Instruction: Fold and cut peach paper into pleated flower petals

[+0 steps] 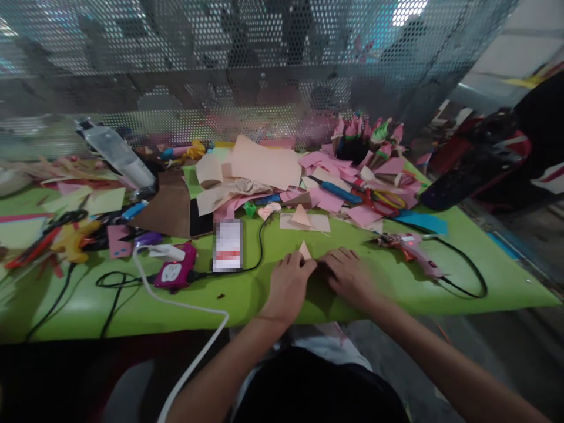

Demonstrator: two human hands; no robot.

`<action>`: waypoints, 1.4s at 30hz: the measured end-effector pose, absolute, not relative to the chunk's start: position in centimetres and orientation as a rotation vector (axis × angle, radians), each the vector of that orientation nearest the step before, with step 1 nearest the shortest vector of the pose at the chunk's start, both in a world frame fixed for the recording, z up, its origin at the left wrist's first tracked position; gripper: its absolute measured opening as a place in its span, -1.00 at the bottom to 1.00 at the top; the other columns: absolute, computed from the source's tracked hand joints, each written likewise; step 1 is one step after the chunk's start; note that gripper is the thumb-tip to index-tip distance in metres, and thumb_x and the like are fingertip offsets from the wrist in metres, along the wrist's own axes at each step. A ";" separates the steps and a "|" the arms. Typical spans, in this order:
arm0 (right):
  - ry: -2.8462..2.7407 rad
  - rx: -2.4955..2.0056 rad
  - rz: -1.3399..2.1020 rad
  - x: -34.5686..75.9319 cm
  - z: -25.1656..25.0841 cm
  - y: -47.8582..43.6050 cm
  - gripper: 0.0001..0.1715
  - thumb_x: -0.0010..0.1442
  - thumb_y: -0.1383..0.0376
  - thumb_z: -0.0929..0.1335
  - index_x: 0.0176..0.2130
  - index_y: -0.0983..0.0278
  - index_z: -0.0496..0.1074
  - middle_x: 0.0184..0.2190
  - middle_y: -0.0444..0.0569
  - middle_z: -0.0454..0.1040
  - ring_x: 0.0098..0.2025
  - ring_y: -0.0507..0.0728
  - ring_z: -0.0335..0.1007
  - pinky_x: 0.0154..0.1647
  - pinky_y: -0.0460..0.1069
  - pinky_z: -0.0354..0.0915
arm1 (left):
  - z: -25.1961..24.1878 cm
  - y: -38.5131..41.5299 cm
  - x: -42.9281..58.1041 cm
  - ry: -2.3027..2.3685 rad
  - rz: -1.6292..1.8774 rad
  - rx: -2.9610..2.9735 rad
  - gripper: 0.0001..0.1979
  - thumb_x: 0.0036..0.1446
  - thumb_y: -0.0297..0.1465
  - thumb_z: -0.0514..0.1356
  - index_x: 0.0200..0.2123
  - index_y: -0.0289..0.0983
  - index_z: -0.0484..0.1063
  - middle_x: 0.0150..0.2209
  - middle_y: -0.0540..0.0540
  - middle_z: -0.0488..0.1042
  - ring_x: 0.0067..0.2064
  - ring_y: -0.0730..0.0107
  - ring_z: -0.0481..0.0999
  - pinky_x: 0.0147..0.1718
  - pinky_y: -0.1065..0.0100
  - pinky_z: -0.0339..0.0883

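Near the front edge of the green table, my left hand (291,276) has its fingers closed round a small pale peach paper triangle (304,251), whose tip points up past the fingers. Beside it on the right, my right hand (346,273) rests low on the table with fingers bent and its fingertips close to the left ones; whatever lies under them is hidden. Another peach triangle (301,215) lies on a flat paper strip (320,222) just behind the hands. A pink glue gun (416,252) lies to the right.
Paper scraps (267,164) are heaped at the back, with a blue-handled tool (341,192) and scissors (383,202). At left are a magenta power socket (177,267), cables and a phone-like object (228,245). A dark bottle (471,158) leans at right.
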State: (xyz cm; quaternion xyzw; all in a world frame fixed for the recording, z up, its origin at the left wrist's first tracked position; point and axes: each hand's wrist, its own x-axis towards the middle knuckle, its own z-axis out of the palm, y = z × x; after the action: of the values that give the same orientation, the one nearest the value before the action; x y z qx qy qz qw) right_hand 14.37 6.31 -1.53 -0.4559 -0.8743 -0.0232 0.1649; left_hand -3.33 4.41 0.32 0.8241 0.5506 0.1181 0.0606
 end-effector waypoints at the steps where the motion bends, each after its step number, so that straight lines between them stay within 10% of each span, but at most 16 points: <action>1: -2.490 -1.293 -0.068 14.4 -1.6 6.3 -0.81 0.16 0.47 0.30 -0.25 0.24 0.44 -0.32 -0.04 0.49 -0.23 0.18 0.31 -0.23 0.04 0.10 | 0.3 4.4 -3.3 1.669 0.354 2.496 -0.74 0.28 -0.51 0.04 -0.11 -0.14 0.48 -0.21 -0.10 0.43 -0.19 0.27 0.44 -0.20 0.27 0.36; 42: -2.530 -1.126 -0.210 14.8 -1.2 5.2 -0.80 0.26 0.42 0.30 -0.20 0.28 0.51 -0.34 0.00 0.52 -0.27 0.16 0.32 -0.23 0.04 0.13 | -0.5 2.6 -3.2 1.695 0.368 2.655 -0.73 0.30 -0.46 0.03 0.02 -0.22 0.40 -0.11 -0.12 0.46 -0.13 0.21 0.41 -0.18 0.17 0.30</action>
State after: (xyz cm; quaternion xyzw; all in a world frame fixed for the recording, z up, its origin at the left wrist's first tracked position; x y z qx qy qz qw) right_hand 14.76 5.24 -1.18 -0.3988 -0.8958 -0.0745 0.1814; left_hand -3.22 2.64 -0.53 0.8371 0.5344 0.1159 -0.0148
